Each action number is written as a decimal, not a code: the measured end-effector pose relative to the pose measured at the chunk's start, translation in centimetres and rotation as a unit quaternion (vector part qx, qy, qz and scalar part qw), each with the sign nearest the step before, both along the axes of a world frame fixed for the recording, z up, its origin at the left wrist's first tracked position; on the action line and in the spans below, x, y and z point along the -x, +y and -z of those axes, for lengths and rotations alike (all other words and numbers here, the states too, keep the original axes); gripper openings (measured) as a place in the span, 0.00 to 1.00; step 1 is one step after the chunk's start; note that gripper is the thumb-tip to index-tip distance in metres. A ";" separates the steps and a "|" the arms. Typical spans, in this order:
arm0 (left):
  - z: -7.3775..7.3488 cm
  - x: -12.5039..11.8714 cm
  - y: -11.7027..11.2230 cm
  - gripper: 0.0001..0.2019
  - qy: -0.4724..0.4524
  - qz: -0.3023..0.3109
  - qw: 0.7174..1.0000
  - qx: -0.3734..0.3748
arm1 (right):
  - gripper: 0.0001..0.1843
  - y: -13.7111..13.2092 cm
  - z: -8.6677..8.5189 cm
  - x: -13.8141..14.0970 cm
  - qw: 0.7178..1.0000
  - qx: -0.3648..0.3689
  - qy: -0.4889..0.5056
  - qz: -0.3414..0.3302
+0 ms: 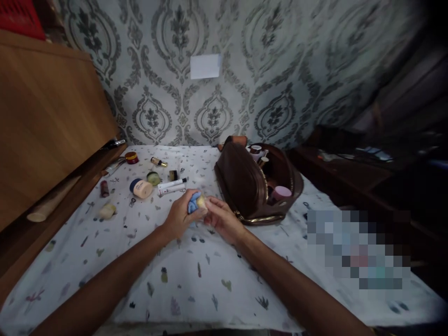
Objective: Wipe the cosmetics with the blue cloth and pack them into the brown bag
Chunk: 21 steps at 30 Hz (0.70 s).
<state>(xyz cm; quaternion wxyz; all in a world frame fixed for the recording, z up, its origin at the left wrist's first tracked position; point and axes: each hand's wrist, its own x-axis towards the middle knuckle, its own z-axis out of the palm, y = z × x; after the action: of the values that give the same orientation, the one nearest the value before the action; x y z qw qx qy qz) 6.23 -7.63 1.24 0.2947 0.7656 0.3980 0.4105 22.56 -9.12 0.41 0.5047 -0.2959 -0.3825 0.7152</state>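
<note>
Over the middle of the printed cloth, my left hand (179,213) is closed around a small, soft-looking blue thing (193,204) with a pale yellow part (200,201) on its right side. My right hand (224,218) meets it from the right, its fingertips closed at the yellow part. The palms partly cover the thing, and its exact kind is unclear. Just right of my hands stands a brown toiletry bag (241,179), unzipped, with a pink-lidded container (281,192) and other small cosmetics inside.
Left of my hands lie a blue-capped jar (141,188), a white tube (171,186), a green round container (153,178), a red jar (132,157), a gold tube (158,162) and a pale lump (107,211). A wooden cabinet (52,116) borders the left; a patterned wall is behind.
</note>
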 end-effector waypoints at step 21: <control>-3.0 -1.8 0.4 0.21 -0.100 -0.126 0.986 0.035 | 0.34 -0.7 -1.9 -0.5 0.936 -0.268 -0.218 0.063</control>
<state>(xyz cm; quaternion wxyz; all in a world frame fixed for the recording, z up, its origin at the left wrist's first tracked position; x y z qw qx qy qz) 8.01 -7.18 4.25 0.3052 0.6535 0.4741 0.5051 23.09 -9.77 2.34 0.5138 -0.3216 -0.6412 0.4705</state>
